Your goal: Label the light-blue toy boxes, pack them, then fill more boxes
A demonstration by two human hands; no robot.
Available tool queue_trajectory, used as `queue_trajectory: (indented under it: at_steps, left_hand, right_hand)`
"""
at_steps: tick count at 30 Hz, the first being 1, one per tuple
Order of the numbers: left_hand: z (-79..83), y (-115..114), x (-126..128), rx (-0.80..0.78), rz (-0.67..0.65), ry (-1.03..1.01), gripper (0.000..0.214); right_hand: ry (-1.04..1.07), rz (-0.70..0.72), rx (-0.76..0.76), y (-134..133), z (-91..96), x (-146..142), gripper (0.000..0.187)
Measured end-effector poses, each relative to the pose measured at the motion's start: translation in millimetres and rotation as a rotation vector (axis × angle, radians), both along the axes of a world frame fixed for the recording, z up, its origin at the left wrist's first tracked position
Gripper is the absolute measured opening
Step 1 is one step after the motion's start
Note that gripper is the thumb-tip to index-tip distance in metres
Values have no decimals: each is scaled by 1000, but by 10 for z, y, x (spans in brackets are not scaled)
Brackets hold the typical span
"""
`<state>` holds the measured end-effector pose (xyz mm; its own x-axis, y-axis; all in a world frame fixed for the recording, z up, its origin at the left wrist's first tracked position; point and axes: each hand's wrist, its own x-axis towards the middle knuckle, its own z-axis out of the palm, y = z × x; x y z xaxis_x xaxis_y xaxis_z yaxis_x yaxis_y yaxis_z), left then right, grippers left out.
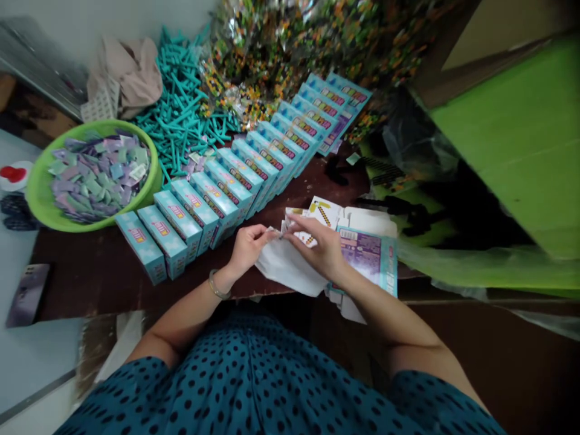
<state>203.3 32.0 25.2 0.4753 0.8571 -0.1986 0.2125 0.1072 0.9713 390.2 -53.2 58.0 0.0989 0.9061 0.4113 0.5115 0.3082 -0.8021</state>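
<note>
At the table's front edge, my left hand pinches the upper left edge of a thin white sheet. Whether it is paper or a bag, I cannot tell. My right hand is closed at the same edge, thumb and fingertips meeting close to the left ones. Below both hands the sheet hangs down a little over the edge. Printed white leaflets with yellow and dark pictures lie just behind my right hand. Partly under my right forearm is an unfolded blue and purple carton.
A long slanting row of blue boxes stands behind my hands. At left is a green basin of small packets, with teal sticks behind it. Bags of coloured beads pile up at the back. A phone lies far left.
</note>
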Motion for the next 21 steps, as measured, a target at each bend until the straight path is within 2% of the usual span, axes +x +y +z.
queue_trajectory:
  at_steps: [3, 5, 7, 8, 11, 15, 18, 21]
  left_hand:
    - [46, 6, 23, 23, 12, 30, 59]
    - [68, 7, 34, 52, 10, 30, 61]
    - [83, 3, 40, 78, -5, 43, 60]
    - [88, 2, 41, 85, -12, 56, 60]
    - [89, 13, 31, 91, -19, 84, 60]
    - [80, 63, 18, 115, -14, 75, 59]
    - [87, 96, 20, 114, 4, 70, 55]
    - [66, 115, 17, 108, 8, 68, 47]
  right_hand:
    - [37, -50, 82, 42, 68, 38, 61]
    - [131, -44, 16, 127, 64, 62, 76]
    - [222, 32, -85, 243, 24, 60, 91]
    - [251, 71, -108, 298, 2, 50, 92]
    - [284, 87, -91, 393, -31, 3, 84]
    - [221, 137, -57, 377, -37, -101, 87]
    - [254, 152, -96, 365, -49, -152, 75]
    - [356, 124, -96, 530, 10, 46, 73]
